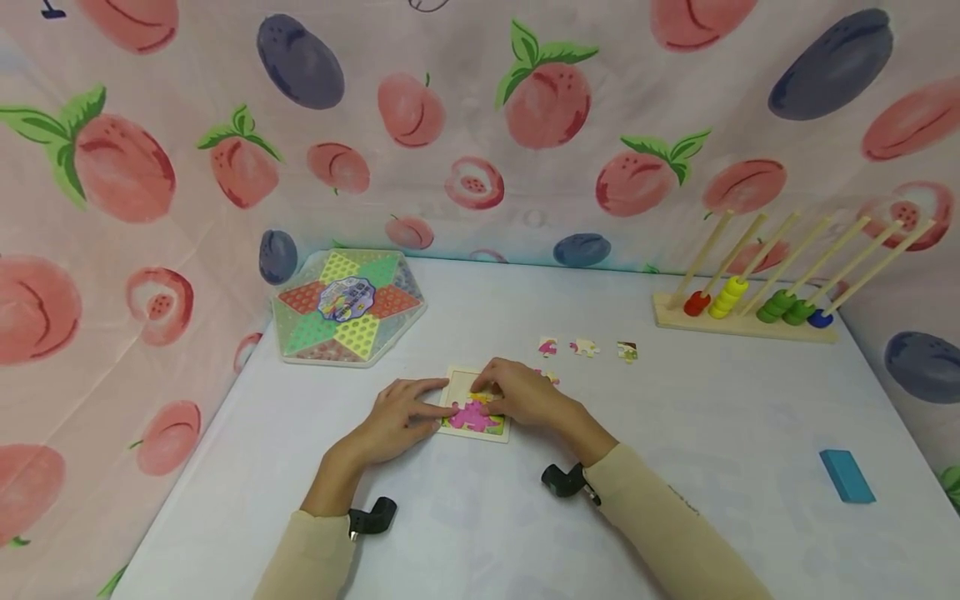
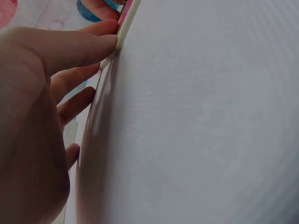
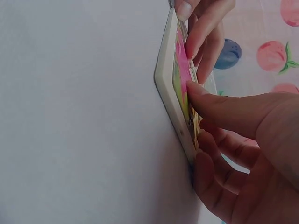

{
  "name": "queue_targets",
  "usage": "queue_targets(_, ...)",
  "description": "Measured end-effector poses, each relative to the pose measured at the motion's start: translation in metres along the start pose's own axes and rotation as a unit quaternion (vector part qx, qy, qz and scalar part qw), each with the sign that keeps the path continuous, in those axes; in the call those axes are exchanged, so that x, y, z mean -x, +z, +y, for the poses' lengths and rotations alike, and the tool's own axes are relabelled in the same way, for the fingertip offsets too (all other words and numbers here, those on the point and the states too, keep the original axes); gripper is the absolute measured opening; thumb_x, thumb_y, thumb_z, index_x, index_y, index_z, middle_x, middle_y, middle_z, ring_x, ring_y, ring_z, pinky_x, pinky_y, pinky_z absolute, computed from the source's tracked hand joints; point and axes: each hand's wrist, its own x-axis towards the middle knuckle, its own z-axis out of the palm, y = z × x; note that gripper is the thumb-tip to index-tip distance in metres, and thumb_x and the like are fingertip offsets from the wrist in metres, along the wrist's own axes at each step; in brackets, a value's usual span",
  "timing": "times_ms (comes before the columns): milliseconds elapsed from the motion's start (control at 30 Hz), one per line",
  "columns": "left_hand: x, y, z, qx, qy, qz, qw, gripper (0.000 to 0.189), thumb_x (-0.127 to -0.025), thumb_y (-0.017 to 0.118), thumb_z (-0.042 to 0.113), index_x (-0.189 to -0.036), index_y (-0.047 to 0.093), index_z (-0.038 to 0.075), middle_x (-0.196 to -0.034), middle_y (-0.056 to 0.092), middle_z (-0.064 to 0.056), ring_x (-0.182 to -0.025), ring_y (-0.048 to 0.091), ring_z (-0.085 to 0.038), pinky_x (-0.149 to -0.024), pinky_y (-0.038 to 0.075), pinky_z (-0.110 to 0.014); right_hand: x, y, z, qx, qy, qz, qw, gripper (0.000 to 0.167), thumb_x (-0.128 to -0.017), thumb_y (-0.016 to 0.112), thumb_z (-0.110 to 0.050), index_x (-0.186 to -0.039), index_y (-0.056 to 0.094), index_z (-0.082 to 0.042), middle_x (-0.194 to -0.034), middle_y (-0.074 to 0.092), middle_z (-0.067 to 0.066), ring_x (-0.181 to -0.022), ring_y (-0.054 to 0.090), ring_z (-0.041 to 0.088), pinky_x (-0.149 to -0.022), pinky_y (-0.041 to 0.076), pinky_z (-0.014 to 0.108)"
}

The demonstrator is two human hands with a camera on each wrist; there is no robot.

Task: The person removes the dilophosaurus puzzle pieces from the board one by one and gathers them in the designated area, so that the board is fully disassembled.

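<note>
A small jigsaw puzzle board with a pale raised rim lies on the table, its lower part filled with pink and green pieces. My left hand rests at the board's left side, fingers extended. In the right wrist view, the left thumb touches the near corner and a finger presses the pink picture. My right hand is over the board's right half, thumb and index finger pinching a yellow puzzle piece against the filled part. The right hand partly hides the board's right side and that piece.
Loose puzzle pieces lie beyond the right hand, one partly behind it. A hexagonal Chinese checkers board lies back left. A wooden bead counting stand with upright rods stands back right, and a blue block lies at right. Fruit-patterned cloth hangs behind.
</note>
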Motion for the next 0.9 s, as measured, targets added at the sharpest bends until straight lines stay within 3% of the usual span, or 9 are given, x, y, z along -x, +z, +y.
queue_targets(233, 0.0, 0.0, 0.0, -0.002, -0.001, 0.004, 1.0, 0.032, -0.095, 0.069, 0.015, -0.125, 0.075, 0.026, -0.159, 0.047, -0.003, -0.144, 0.038, -0.031, -0.119, 0.016, -0.064, -0.002, 0.0, -0.004, 0.014, 0.002, 0.007, 0.9999, 0.029, -0.088, 0.081, -0.019, -0.115, 0.074, -0.012, -0.113, 0.066, 0.001, -0.095, 0.055, 0.016, -0.089, 0.052, 0.032)
queue_targets(533, -0.001, 0.0, 0.0, -0.007, -0.005, 0.001, 1.0, 0.032, -0.096, 0.069, 0.017, -0.125, 0.074, 0.027, -0.159, 0.047, -0.002, -0.145, 0.037, -0.031, -0.12, 0.015, -0.064, -0.009, 0.001, -0.003, 0.012, 0.007, 0.009, 0.9999, 0.026, -0.086, 0.083, -0.019, -0.109, 0.073, -0.015, -0.098, 0.067, -0.002, -0.09, 0.057, 0.014, -0.084, 0.052, 0.029)
queue_targets(900, 0.0, 0.001, -0.001, -0.007, -0.003, 0.001, 1.0, 0.032, -0.096, 0.069, 0.017, -0.125, 0.074, 0.027, -0.159, 0.048, -0.003, -0.145, 0.037, -0.031, -0.12, 0.016, -0.063, -0.009, 0.001, -0.002, 0.002, 0.019, -0.007, 0.9998, 0.04, -0.088, 0.081, -0.021, -0.125, 0.072, -0.013, -0.112, 0.069, 0.0, -0.097, 0.058, 0.014, -0.092, 0.053, 0.033)
